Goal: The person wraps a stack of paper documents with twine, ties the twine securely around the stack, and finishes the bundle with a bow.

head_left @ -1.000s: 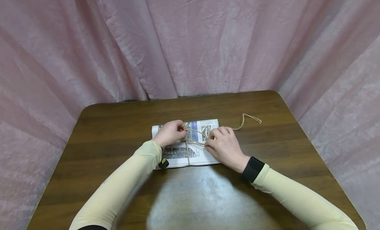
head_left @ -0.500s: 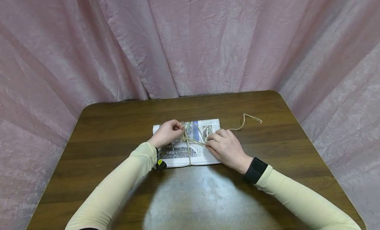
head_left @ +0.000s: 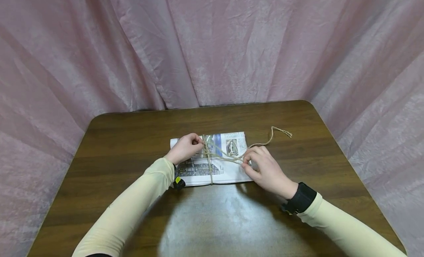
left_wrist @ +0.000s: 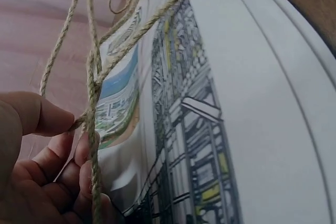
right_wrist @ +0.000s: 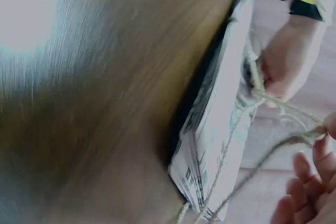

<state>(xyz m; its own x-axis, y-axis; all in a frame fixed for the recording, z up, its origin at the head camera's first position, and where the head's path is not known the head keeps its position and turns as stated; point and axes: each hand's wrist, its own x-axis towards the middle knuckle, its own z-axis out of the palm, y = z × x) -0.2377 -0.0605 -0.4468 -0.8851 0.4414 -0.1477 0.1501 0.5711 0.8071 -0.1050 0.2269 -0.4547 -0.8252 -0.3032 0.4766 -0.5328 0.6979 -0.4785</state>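
Note:
A folded stack of newspaper [head_left: 233, 174] lies on the table, with jute twine [head_left: 210, 168] running across it from front to back. At its left part my left hand [head_left: 184, 149] pinches a strand beside the crossing point; the left wrist view shows the thumb and index finger on the twine [left_wrist: 93, 129]. To the right, my right hand [head_left: 267, 172] pinches strands that stretch from the crossing over the paper. In the right wrist view the thumb and index finger hold a bent piece of twine [right_wrist: 299, 139], while the other fingers [right_wrist: 302, 166] are curled loosely.
A loose twine tail with a frayed end [head_left: 281, 131] lies on the wooden table [head_left: 132, 131] beyond my right hand. Black bands are on both wrists. A pink curtain [head_left: 232, 47] hangs behind the table's far edge.
My right hand has moved right and toward me, drawing strands with it. The arched loop between the hands has flattened. My left hand has shifted slightly left.

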